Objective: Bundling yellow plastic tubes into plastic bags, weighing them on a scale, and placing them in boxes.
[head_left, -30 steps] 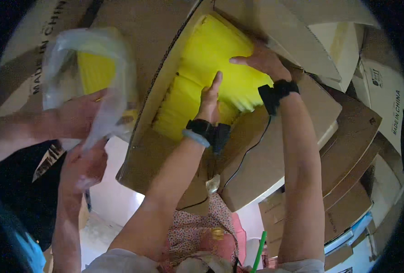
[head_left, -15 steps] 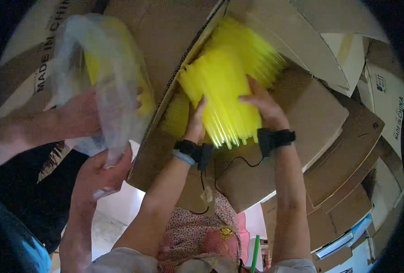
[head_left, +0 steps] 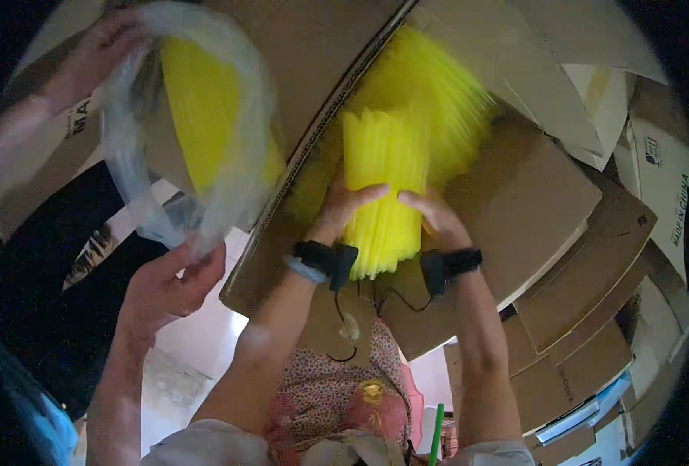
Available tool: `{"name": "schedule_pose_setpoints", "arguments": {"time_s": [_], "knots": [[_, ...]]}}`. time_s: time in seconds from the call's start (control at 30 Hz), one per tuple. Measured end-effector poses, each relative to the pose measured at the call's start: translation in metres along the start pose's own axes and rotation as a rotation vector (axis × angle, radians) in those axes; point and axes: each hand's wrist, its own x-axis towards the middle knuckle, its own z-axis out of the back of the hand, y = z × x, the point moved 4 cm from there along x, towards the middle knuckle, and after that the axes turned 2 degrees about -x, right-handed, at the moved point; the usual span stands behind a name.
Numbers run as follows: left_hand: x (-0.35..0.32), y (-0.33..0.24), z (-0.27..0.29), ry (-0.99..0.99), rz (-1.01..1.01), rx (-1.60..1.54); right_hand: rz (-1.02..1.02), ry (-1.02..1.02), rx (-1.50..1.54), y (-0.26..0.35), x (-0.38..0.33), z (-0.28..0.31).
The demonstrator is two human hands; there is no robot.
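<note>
A bundle of thin yellow plastic tubes point(head_left: 383, 171), like drinking straws, stands between my two hands. My left hand point(head_left: 341, 208) wraps its left side, the thumb lying across the front. On the right side, my right hand point(head_left: 438, 217) presses in with its thumb towards the other; its remaining fingers are partly hidden behind the bundle. More yellow tubes point(head_left: 453, 109) lie loosely fanned, blurred, behind the bundle inside an open cardboard box point(head_left: 508, 186). Both my wrists wear black straps with thin cables.
To the left, another person's hands point(head_left: 177, 283) spread a clear plastic bag point(head_left: 255, 116) with yellow tubes inside. The box's raised cardboard edge point(head_left: 306, 147) runs between that bag and my hands. Several brown cartons point(head_left: 593, 248) are stacked at the right.
The bundle in my hands has become narrower and more upright, drawn slightly towards me. The other person's far hand has moved up to the bag's far rim, and the bag's mouth is wider.
</note>
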Motion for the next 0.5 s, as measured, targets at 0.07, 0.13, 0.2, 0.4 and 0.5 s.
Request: {"name": "schedule_pose_setpoints", "arguments": {"time_s": [0.07,0.13,0.2,0.4,0.5], "knots": [[-0.007,-0.005,-0.005,0.038,0.111,0.008,0.089,0.040,0.008,-0.004,-0.017,-0.013],[-0.027,-0.019,-0.030,0.056,0.039,-0.018,0.149,0.043,0.006,0.004,-0.035,-0.017],[-0.054,-0.036,-0.053,0.068,0.004,-0.016,0.232,0.015,-0.034,0.010,-0.050,-0.024],[-0.105,-0.055,-0.103,0.048,0.047,-0.008,0.316,-0.047,0.141,0.037,-0.126,-0.062],[-0.137,-0.074,-0.121,0.034,-0.039,0.057,0.295,-0.090,0.132,0.043,-0.156,-0.077]]}}
